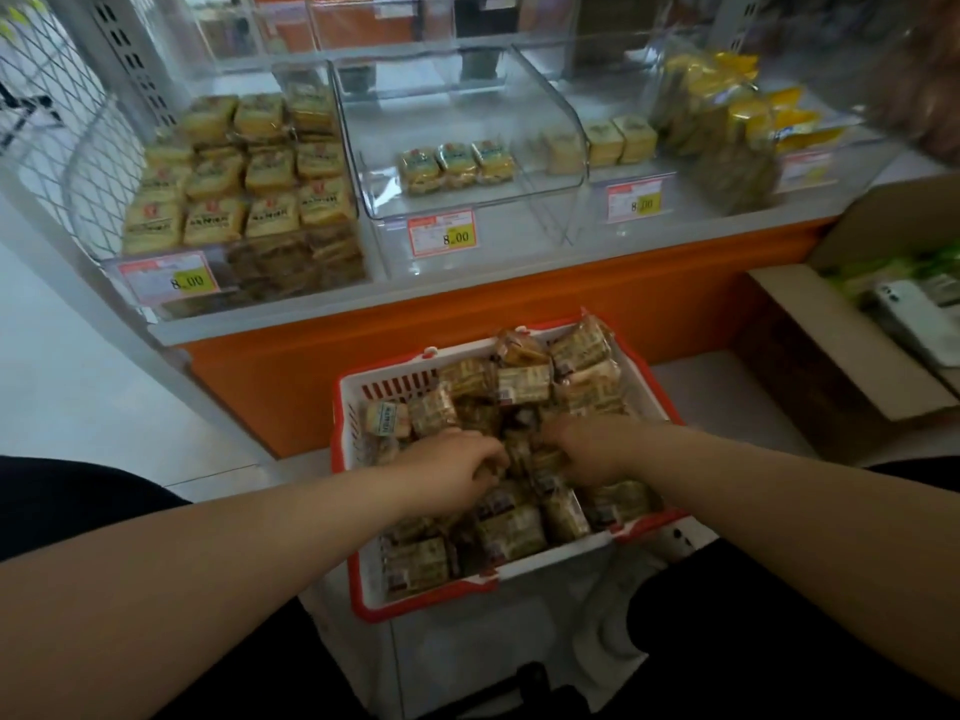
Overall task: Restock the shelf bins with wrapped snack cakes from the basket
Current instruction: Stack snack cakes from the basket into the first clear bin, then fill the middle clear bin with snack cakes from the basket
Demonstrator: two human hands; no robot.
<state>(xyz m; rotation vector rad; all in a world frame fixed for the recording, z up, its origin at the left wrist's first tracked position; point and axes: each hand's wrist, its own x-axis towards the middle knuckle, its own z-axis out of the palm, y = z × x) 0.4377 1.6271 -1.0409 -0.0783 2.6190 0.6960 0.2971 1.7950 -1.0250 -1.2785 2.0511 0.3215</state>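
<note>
both bare forearms reach forward and inward from the lower corners of the view, converging toward the middle. the left hand (457, 472) lies palm down, knuckles up, its fingers curled downward with the tips hidden. the right hand (589, 449) mirrors it just beside, back of the hand up, fingers bent down and out of sight. the two hands sit close together, nearly touching. whether either one actually pinches something cannot be told.
</note>
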